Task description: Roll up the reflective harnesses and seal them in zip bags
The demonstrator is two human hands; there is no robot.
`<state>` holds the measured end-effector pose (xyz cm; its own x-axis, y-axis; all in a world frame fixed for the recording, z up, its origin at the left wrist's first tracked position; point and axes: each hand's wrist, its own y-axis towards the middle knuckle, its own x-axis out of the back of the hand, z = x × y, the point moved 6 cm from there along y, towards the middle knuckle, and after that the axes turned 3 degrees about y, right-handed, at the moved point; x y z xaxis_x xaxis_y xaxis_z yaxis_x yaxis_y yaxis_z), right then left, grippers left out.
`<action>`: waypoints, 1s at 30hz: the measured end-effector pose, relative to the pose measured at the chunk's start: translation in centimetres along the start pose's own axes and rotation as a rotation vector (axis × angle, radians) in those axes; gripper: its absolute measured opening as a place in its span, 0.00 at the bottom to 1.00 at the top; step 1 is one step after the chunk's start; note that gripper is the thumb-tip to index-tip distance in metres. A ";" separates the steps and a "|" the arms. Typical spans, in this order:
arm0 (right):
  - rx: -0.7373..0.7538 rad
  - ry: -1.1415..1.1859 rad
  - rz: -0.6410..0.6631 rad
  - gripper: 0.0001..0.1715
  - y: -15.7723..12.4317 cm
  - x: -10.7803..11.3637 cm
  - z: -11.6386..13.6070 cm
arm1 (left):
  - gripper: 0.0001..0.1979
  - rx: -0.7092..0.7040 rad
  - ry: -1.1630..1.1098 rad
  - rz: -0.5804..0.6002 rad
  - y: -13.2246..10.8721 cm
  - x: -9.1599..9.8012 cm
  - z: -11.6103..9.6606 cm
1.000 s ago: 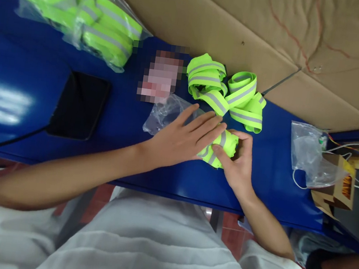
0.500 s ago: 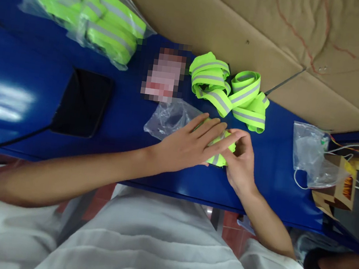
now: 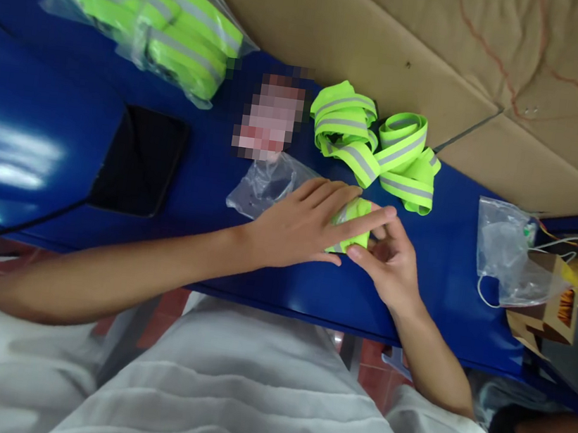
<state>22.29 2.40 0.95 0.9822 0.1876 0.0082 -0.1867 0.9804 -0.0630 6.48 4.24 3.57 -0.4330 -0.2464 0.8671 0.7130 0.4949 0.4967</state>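
A small folded bundle of yellow-green reflective strap (image 3: pixel 355 234) with grey stripes is between my two hands at the front of the table. My left hand (image 3: pixel 301 224) lies over its left part, fingers on the far side and thumb on the near side. From the right, my right hand (image 3: pixel 394 262) grips the bundle's other end between thumb and fingers. A crumpled clear plastic bag (image 3: pixel 266 184) lies partly under my left hand; whether the strap is inside it is hidden. Just beyond my hands, two loose coils of the same strap (image 3: pixel 346 125) (image 3: pixel 405 161) rest against the cardboard.
A clear bag full of reflective straps (image 3: pixel 184 39) is at the back left. A black flat device (image 3: pixel 139 161) with a cable lies on the blue table (image 3: pixel 208 184). Cardboard (image 3: pixel 376 36) walls the back. At right are a plastic bag (image 3: pixel 505 248), an open box (image 3: pixel 549 300) and cables.
The bundle has moved slightly left between my hands. My right hand's fingers have spread and its thumb has shifted onto the bundle's near edge. The view has moved slightly.
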 end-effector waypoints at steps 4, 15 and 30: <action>-0.017 0.000 -0.021 0.36 0.5 0.6 -0.5 | 0.56 -0.026 -0.062 0.083 0.0 -0.1 -0.1; 0.103 -0.162 -0.038 0.35 0.3 -0.3 -1.1 | 0.36 0.024 -0.019 0.039 -0.3 0.0 0.3; 0.021 -0.030 -0.104 0.29 1.4 0.8 -1.3 | 0.43 0.024 -0.041 0.018 -0.4 0.7 1.4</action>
<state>22.89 3.84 -0.41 0.9954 0.0857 0.0431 -0.0840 0.9957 -0.0389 5.11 5.01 3.88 -0.4427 -0.2035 0.8733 0.7078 0.5186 0.4796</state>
